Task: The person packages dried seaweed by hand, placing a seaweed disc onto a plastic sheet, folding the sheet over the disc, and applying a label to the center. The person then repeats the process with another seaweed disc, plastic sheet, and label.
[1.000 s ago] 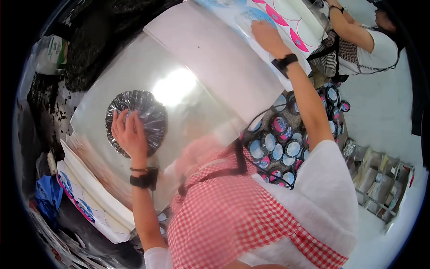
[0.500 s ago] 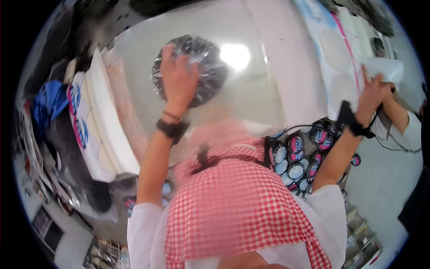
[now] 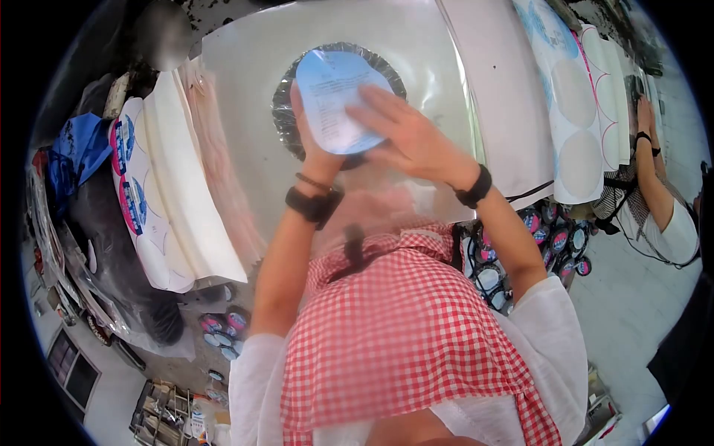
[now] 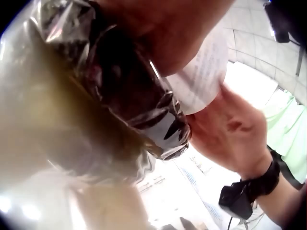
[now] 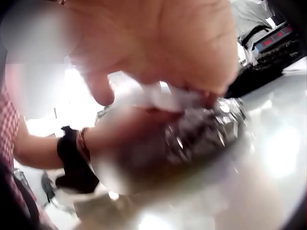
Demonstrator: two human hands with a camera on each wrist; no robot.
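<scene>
A dark round pack wrapped in shiny clear plastic [image 3: 286, 119] lies on the pale glossy work surface [image 3: 245, 149]. Over it is a rounded blue-white label [image 3: 335, 82] with small print. My left hand [image 3: 321, 157] rests at the near left of the pack, most of its fingers covered by the label. In the left wrist view the same hand [image 4: 168, 33] lies over the crinkled plastic wrap [image 4: 168, 129]. From the right, my right hand [image 3: 416, 141] holds the label by its edge, fingers across the printed side. The right hand [image 4: 230, 129] shows beside the label [image 4: 204, 76] there too.
To the right lies a sheet of round labels [image 3: 573, 97], past a plain pinkish sheet [image 3: 498, 111]. Stacked paper sheets [image 3: 171, 171] stand at the left, near a blue plastic bag [image 3: 78, 149]. Several labelled packs [image 3: 554, 234] lie below the surface's edge. Another person [image 3: 654, 171] works at the far right.
My right hand has come from the label sheet at the right to above the wrapped pack, bringing a label. The left hand stays at the pack. The head view has shifted.
</scene>
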